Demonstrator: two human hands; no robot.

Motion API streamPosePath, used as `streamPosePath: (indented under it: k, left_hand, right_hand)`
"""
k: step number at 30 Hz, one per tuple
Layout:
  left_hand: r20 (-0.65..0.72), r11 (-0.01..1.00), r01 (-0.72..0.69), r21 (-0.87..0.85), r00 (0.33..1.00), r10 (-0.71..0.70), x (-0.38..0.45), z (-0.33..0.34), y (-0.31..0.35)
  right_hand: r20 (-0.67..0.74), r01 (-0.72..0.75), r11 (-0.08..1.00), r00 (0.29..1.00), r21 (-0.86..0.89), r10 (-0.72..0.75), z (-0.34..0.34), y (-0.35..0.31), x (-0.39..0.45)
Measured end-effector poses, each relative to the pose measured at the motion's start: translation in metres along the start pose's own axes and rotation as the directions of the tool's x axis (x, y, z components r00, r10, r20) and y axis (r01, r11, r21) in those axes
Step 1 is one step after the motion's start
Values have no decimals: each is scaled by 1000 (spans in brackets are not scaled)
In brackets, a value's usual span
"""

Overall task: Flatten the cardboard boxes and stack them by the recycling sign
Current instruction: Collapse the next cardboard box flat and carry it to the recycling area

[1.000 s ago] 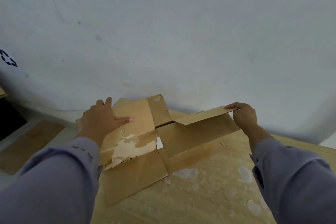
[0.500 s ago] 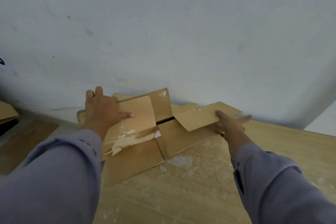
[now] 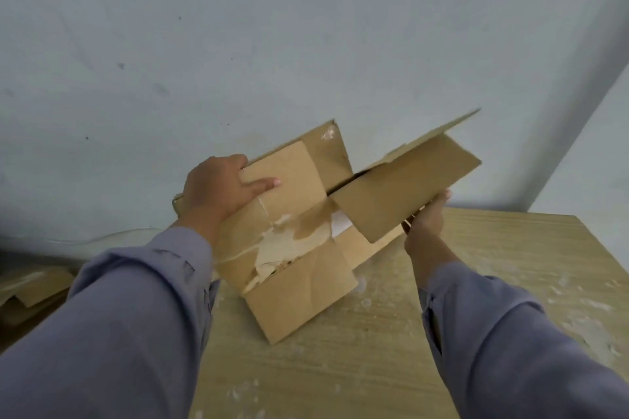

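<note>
Left hand [image 3: 218, 190] gripping cardboard box [image 3: 299, 248], right hand [image 3: 425, 224] beneath flap

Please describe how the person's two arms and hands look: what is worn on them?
Both arms wear long sleeves of muted blue-grey cloth, loose and creased, ending at the wrists. The left sleeve shows a buttoned cuff placket; the right sleeve is plain. The left hand and right hand are bare: no gloves, rings or watch visible.

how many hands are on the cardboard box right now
2. The left hand grips the cardboard box's upper left flap, thumb across its face. The right hand holds the lower edge of the raised right flap from beneath.
</note>
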State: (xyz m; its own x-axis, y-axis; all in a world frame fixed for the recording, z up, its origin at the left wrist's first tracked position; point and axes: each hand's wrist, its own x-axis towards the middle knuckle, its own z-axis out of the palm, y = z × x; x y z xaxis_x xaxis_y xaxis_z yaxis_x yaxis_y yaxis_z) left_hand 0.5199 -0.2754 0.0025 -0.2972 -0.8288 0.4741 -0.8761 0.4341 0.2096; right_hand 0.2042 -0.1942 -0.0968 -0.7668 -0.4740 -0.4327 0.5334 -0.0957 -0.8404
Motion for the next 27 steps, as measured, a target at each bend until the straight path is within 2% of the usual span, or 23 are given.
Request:
streamPosePath:
  k: [2,5,7,9,11,13,16,18,21,23,25,27]
  left_hand:
    - [-27,993,45,-114,998,-48,-3,-8,-1]
    - [-22,953,110,-282,992,-122,-12,-14,-5]
    - [37,882,183,-434,982,-186,-19,-13,-9]
    - [123,767,268,-583,962,-243,-29,-10,-13]
    - [209,656,347,-670,936,-282,-38,-8,-17]
    - [298,557,424,-714,904,-306,-48,-4,-21]
    - [408,431,524,-735,849,-336,-62,7,-27]
    - [440,387,572,-723,814,-380,-69,18,-31]
    - [419,382,618,-687,766,-487,-81,40,-45]
    - [421,397,657,-641,733,-534,-92,55,-54]
    - [428,446,686,-575,717,-550,-108,71,-57]
    - [429,507,707,-492,704,-566,-126,88,-57]
  right_hand:
    - [41,-35,999,999,-40,36,-14,20,-19]
    - [-17,-91,984,996,-151,90,-34,54,-44]
    - [-44,-152,966,988,-208,146,-45,77,-62]
    - [-9,-208,957,977,-200,211,-54,98,-79]
    - [81,-302,941,945,-154,316,-60,117,-91]
    - [227,-382,921,892,-80,390,-64,131,-100]
    - [461,-404,915,817,25,348,-69,137,-105]
    - [492,-387,920,813,58,311,-72,132,-106]
    - [284,-253,965,922,-73,263,-85,123,-100]
    - [94,-120,975,986,-186,139,-100,119,-92]
    - [-52,-36,950,998,-309,21,-111,119,-89]
    - [-133,-24,905,990,-425,-36,-119,122,-88]
